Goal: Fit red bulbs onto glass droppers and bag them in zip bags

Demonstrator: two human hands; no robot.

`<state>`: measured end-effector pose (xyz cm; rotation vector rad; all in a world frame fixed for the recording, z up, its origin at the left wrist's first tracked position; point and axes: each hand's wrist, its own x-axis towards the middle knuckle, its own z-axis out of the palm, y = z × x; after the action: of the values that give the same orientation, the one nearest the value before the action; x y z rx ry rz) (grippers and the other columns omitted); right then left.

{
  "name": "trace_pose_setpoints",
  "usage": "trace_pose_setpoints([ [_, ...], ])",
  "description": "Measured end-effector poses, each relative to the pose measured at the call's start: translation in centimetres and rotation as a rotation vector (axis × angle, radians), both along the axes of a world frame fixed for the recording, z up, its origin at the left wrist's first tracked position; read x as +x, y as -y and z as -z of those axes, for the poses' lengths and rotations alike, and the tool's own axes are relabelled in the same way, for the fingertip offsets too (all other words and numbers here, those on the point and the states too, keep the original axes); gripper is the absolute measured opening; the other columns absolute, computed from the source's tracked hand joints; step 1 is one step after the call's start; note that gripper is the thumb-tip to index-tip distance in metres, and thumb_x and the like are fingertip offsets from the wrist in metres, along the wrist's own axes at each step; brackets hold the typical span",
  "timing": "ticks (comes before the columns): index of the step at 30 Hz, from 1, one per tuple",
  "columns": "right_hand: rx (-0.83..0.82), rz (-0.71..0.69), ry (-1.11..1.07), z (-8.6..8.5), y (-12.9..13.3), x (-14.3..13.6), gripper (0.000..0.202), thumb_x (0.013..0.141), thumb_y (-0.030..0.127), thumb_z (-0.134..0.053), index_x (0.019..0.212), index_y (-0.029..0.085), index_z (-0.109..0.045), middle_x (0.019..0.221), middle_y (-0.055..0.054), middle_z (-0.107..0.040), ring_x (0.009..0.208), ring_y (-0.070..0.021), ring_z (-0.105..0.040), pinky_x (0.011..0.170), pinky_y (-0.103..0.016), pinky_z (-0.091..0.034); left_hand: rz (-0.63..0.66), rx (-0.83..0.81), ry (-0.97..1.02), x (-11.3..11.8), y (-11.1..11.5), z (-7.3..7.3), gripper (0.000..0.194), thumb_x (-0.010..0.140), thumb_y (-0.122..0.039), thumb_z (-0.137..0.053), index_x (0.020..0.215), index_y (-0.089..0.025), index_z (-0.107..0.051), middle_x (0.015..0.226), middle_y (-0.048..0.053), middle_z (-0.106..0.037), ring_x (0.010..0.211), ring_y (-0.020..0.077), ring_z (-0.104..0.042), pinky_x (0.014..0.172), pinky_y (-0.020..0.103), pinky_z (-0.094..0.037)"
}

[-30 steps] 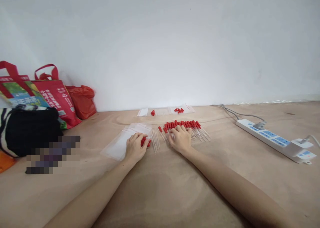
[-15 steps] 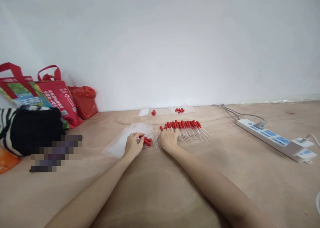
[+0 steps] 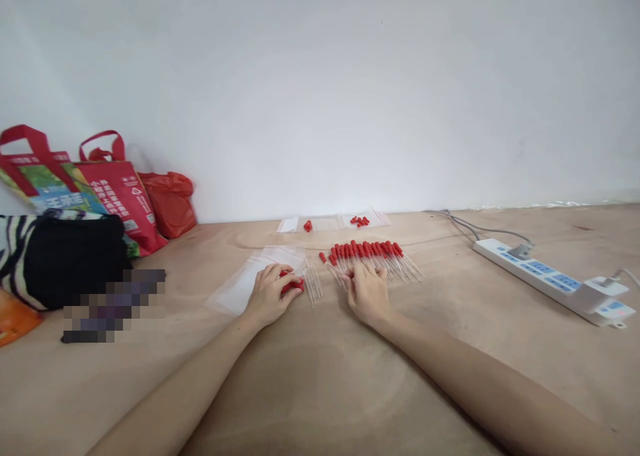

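My left hand [image 3: 270,294] rests over a small pile of red rubber bulbs [image 3: 293,284], thumb and fingers apart around them. Beneath it lies a clear zip bag [image 3: 235,286]. Several thin clear tubes [image 3: 313,284] lie side by side just right of that pile. My right hand [image 3: 369,293] is lower right of a dropper [image 3: 323,259] with a red bulb; its thumb and fingertips close on the tube end. Behind this hand is a row of droppers [image 3: 370,248], bulbs pointing away from me, partly covered by my fingers.
Near the wall lie more bags with red bulbs [image 3: 360,221] and tubes [image 3: 325,225]. A white power strip [image 3: 545,273] with cables is at right. Shopping bags [image 3: 117,196], a red plastic bag [image 3: 170,206] and black cloth [image 3: 75,259] stand left, near a blurred dark object [image 3: 115,306].
My right hand has moved right, from beside the loose tubes to the front of the dropper row, uncovering the leftmost dropper. My left thumb has spread around the red bulbs.
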<state>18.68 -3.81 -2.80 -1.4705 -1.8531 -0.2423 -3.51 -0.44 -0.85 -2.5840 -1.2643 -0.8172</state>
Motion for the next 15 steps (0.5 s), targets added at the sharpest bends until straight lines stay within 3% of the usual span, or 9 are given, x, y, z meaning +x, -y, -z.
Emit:
trace_pose_setpoints([
  [5,-0.035,-0.239,-0.132,1.1,1.0,2.3,0.011,0.084,0.019,-0.038,0.086,0.017,-0.049,0.076,-0.003,-0.059,0.067,-0.0147,-0.05,0.068,-0.03,-0.03,0.133,0.002,0.078,0.2,-0.1,-0.2,0.009,0.078,-0.025,-0.053,0.073,-0.019,-0.057,0.083,0.004,-0.058,0.083,0.0201,-0.05,0.075,0.035,-0.038],
  [9,-0.021,-0.31,-0.096,1.2,0.9,2.2,0.028,0.082,0.012,-0.036,0.107,0.016,-0.047,0.085,-0.007,-0.057,0.075,-0.0169,-0.05,0.064,-0.029,-0.033,0.132,-0.112,0.412,1.7,0.4,0.4,0.006,0.079,-0.024,-0.049,0.079,-0.019,-0.049,0.07,0.0,-0.054,0.066,0.0146,-0.052,0.061,0.027,-0.042],
  [12,-0.022,-0.354,-0.027,0.8,1.1,1.6,0.029,0.081,0.009,-0.035,0.103,0.018,-0.052,0.085,-0.006,-0.056,0.075,-0.0163,-0.049,0.065,-0.029,-0.032,0.181,-0.267,0.66,3.3,1.1,0.9,0.014,0.079,-0.021,-0.047,0.092,-0.019,-0.044,0.075,0.0,-0.054,0.064,0.0119,-0.054,0.06,0.024,-0.045],
  [15,-0.019,-0.37,-0.028,0.3,1.5,1.3,0.022,0.082,0.011,-0.037,0.095,0.018,-0.054,0.085,-0.005,-0.056,0.074,-0.015,-0.049,0.067,-0.029,-0.031,0.253,-0.416,0.781,4.5,1.8,1.0,0.025,0.079,-0.022,-0.047,0.103,-0.02,-0.04,0.078,-0.001,-0.052,0.068,0.0112,-0.056,0.064,0.025,-0.048],
])
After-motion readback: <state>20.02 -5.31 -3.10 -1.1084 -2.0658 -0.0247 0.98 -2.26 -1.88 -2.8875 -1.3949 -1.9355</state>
